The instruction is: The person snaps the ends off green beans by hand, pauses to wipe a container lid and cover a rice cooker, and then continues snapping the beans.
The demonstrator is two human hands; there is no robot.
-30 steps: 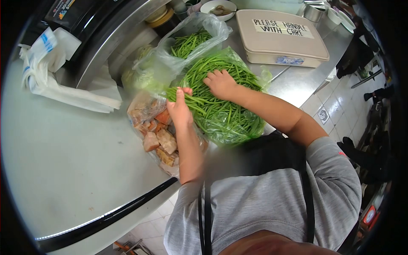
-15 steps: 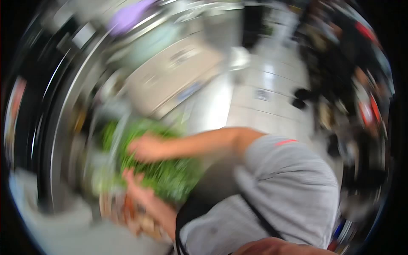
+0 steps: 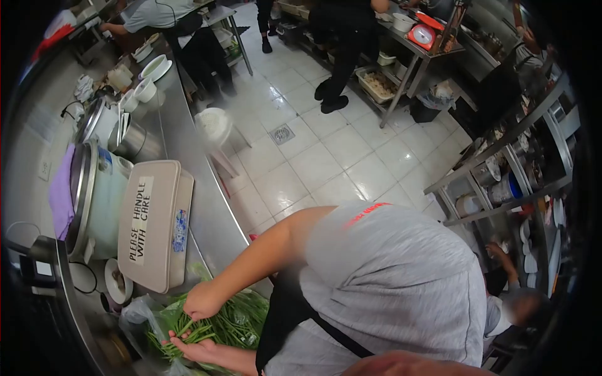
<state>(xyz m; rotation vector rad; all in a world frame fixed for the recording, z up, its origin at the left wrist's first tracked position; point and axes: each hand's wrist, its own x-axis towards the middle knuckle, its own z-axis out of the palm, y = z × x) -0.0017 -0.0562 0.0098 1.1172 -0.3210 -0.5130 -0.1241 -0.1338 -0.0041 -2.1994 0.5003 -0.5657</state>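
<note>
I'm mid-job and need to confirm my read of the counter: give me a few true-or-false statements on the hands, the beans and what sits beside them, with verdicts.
1. The left hand and the right hand both touch the green beans. True.
2. The box labelled "Please handle with care" stands open. False: its lid is on.
3. A purple cloth lies on top of the rice cooker. True.
4. The green beans lie in a metal tray. False: they lie in a clear plastic bag on the counter.
</note>
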